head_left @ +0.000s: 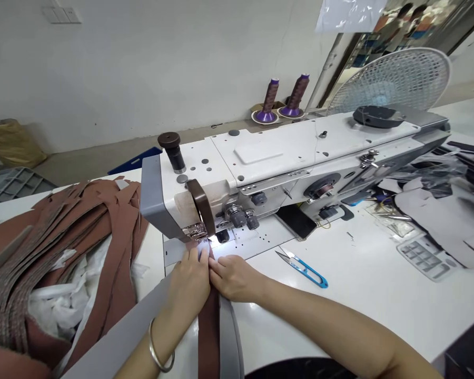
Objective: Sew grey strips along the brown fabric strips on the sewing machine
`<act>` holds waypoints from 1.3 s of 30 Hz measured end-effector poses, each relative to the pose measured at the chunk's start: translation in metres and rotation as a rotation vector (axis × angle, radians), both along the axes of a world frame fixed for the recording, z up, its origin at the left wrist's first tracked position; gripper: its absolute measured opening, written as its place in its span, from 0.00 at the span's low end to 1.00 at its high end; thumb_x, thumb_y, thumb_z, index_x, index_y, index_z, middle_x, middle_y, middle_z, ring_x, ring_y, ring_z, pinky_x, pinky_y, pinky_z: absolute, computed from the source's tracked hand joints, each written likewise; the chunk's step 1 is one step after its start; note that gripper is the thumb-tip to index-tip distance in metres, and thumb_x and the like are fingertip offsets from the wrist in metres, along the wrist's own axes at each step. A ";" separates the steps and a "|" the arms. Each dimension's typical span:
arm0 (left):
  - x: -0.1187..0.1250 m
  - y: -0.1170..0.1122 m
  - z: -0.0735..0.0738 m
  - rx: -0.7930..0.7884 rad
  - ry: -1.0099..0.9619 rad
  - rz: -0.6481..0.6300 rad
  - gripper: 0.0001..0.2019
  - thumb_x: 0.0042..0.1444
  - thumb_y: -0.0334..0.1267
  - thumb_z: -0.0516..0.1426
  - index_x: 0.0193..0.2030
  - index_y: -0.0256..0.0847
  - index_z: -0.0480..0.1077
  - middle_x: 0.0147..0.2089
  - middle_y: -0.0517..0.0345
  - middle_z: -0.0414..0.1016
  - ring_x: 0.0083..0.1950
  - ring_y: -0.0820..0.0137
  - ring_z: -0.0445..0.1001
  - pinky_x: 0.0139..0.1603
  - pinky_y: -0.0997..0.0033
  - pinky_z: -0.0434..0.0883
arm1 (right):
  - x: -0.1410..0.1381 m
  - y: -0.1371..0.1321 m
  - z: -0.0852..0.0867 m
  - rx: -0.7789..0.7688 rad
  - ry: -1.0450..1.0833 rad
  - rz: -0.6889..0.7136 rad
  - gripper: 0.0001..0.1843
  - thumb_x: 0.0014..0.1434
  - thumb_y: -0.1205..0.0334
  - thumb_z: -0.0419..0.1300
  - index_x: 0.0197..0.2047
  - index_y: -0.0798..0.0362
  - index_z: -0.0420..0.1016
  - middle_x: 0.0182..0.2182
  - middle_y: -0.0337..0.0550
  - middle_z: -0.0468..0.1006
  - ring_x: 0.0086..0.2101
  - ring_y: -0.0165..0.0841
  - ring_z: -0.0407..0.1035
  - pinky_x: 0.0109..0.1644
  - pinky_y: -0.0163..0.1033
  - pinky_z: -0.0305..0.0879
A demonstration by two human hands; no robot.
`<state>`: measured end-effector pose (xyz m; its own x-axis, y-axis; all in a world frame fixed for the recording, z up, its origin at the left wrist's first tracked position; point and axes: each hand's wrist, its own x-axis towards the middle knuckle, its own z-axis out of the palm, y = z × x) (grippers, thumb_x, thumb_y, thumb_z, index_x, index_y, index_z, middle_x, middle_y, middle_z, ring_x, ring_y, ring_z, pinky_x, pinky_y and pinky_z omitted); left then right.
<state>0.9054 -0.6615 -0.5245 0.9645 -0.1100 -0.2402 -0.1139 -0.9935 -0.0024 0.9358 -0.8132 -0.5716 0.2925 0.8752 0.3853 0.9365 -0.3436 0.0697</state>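
A white industrial sewing machine point(268, 152) stands across the table, its lamp lighting the presser foot point(197, 231). A reddish-brown leather-like strip point(208, 337) runs back from my lap side toward the foot, with grey material point(231, 342) along its side. Just in front of the foot, my left hand point(191, 279) presses on the strip with its fingers together, a metal bangle point(154, 345) on the wrist. Touching it, my right hand point(233, 276) is closed with thumb and forefinger pinching the strip's edge. The needle point is hidden.
Brown strips point(118, 231) lie piled on the left. To the right are blue thread snips point(304, 268), a dark phone point(296, 221), a calculator point(426, 255) and grey scraps point(438, 221). Behind stand two thread cones point(270, 97) and a fan point(395, 79).
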 end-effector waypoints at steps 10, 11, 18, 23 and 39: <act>0.006 -0.006 0.002 0.033 0.006 -0.035 0.23 0.63 0.25 0.44 0.64 0.31 0.62 0.50 0.42 0.71 0.50 0.58 0.71 0.48 0.63 0.71 | 0.004 0.002 0.003 0.008 -0.015 0.007 0.17 0.64 0.75 0.43 0.37 0.65 0.73 0.37 0.60 0.76 0.25 0.36 0.62 0.26 0.41 0.60; 0.006 -0.006 0.004 0.033 0.011 -0.030 0.23 0.63 0.25 0.44 0.64 0.32 0.61 0.50 0.43 0.71 0.51 0.58 0.71 0.48 0.62 0.70 | 0.004 0.001 0.004 0.007 -0.022 0.017 0.16 0.64 0.75 0.44 0.37 0.65 0.73 0.38 0.60 0.76 0.25 0.36 0.62 0.26 0.41 0.60; 0.002 -0.005 0.013 0.021 0.064 -0.031 0.22 0.63 0.25 0.44 0.62 0.33 0.64 0.51 0.43 0.71 0.53 0.58 0.70 0.51 0.61 0.70 | -0.004 -0.002 0.006 0.020 -0.067 0.035 0.13 0.63 0.75 0.48 0.37 0.65 0.74 0.36 0.60 0.77 0.26 0.37 0.66 0.24 0.41 0.60; 0.001 -0.009 0.012 0.042 0.029 -0.070 0.19 0.63 0.24 0.44 0.56 0.32 0.68 0.47 0.44 0.71 0.48 0.57 0.71 0.50 0.59 0.70 | -0.009 0.001 0.004 0.037 -0.140 0.014 0.14 0.61 0.77 0.48 0.42 0.74 0.73 0.37 0.69 0.77 0.28 0.40 0.69 0.25 0.42 0.61; 0.000 -0.004 0.006 0.087 0.018 -0.119 0.24 0.60 0.22 0.44 0.62 0.30 0.63 0.44 0.43 0.73 0.45 0.60 0.73 0.47 0.62 0.71 | -0.019 0.010 -0.009 0.111 -0.209 -0.019 0.17 0.59 0.74 0.52 0.46 0.80 0.73 0.43 0.78 0.75 0.43 0.53 0.73 0.51 0.58 0.64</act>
<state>0.9056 -0.6650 -0.5186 0.9414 -0.2010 -0.2708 -0.2315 -0.9691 -0.0853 0.9169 -0.8029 -0.5804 0.2126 0.8192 0.5326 0.8990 -0.3775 0.2218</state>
